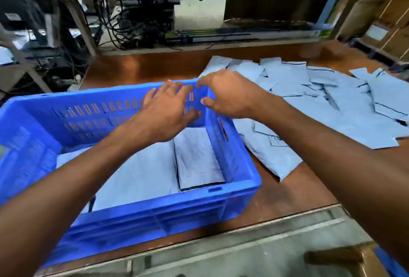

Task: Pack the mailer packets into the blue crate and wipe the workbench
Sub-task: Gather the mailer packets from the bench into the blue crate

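The blue crate [232, 166] stands on the brown workbench [287, 197], left of centre. Light blue mailer packets [197, 157] lie flat inside it, one narrow packet against the right wall. My left hand [168, 112] hovers inside the crate near its far right corner, fingers straight and spread, holding nothing. At that same corner my right hand [228, 95] has its fingers curled over the rim and its thumb against the wall. A loose heap of mailer packets [332, 104] covers the bench to the right of the crate.
A low metal shelf [199, 47] runs along the back of the bench, with tangled cables and black equipment [137, 24] at the left. Cardboard boxes [376, 30] stand at the far right. The bench's metal front edge [265, 225] lies close to me.
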`<move>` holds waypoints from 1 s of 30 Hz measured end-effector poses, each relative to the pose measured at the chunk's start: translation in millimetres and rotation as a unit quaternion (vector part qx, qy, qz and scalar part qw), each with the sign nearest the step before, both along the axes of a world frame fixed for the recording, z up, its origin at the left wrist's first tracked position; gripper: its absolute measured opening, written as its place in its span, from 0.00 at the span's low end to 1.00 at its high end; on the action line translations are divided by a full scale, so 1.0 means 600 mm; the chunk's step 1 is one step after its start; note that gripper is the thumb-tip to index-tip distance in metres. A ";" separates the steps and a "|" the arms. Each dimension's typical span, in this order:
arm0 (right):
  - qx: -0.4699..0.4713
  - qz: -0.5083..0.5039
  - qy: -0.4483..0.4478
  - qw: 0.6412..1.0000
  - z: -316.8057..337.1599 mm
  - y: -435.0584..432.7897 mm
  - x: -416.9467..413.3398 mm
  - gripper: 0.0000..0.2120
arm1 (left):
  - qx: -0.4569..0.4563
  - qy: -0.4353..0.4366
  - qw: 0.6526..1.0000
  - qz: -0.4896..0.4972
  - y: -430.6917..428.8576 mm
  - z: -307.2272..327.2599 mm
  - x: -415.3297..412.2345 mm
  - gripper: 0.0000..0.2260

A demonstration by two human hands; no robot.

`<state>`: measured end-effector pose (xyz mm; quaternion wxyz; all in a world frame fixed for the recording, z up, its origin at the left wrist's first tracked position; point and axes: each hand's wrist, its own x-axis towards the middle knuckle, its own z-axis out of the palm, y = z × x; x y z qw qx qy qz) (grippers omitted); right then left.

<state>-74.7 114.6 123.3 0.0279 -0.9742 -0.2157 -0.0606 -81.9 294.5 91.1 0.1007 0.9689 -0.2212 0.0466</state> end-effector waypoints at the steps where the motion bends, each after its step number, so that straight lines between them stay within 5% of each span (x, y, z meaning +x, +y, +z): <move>1: 0.049 -0.006 -0.022 0.999 0.018 -0.038 -0.005 0.16 | -0.041 -0.035 0.998 -0.018 -0.038 0.017 -0.006 0.29; 9: 0.166 -0.159 0.050 0.972 -0.109 -0.338 -0.042 0.11 | 0.024 -0.038 0.999 -0.004 -0.357 -0.038 -0.096 0.23; 13: 0.132 -0.151 0.136 0.970 -0.216 -0.383 -0.042 0.16 | 0.027 0.072 0.995 0.056 -0.436 -0.144 -0.134 0.22; 17: 0.085 -0.126 0.159 0.976 -0.271 -0.358 0.003 0.26 | -0.004 0.109 0.989 0.101 -0.452 -0.231 -0.116 0.34; 21: 0.015 -0.114 0.199 0.973 -0.311 -0.380 0.017 0.22 | -0.012 0.190 0.979 0.079 -0.453 -0.271 -0.116 0.39; 26: 0.083 -0.109 0.127 0.982 -0.335 -0.461 -0.037 0.28 | 0.029 0.149 0.987 0.052 -0.407 -0.288 -0.129 0.29; 30: 0.110 -0.133 0.114 0.978 -0.331 -0.497 -0.101 0.26 | -0.038 0.163 0.980 0.103 -0.362 -0.278 -0.137 0.19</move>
